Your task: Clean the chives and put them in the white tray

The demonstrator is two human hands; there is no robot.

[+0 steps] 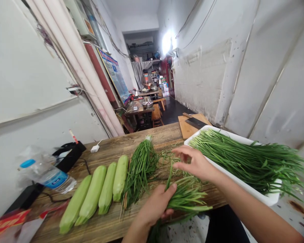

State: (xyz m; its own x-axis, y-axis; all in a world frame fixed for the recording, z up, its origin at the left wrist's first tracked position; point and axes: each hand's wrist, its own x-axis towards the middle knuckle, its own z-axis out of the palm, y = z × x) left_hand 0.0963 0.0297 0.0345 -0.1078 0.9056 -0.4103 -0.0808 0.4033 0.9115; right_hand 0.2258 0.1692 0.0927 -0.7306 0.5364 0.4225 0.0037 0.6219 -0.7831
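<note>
A bunch of garlic chives (188, 199) is gripped in my left hand (157, 202), low over the table's near edge. My right hand (196, 163) is just above that bunch, its thumb and fingers curved but apart, with nothing visible between them. Loose chive trimmings (166, 157) lie scattered on the wood beyond both hands. To the left rests a bundle of chives (142, 162), its pale ends pointing away. Right of my right arm, a white tray (272, 199) holds a large heap of chives (239, 155).
Several pale green zucchini (91, 199) lie side by side on the wooden table (114, 141). A water bottle (54, 179) leans at far left near a white plug (95, 148). A cleaver (195, 123) rests on a cutting board (186, 130). Another person (146, 79) is far back.
</note>
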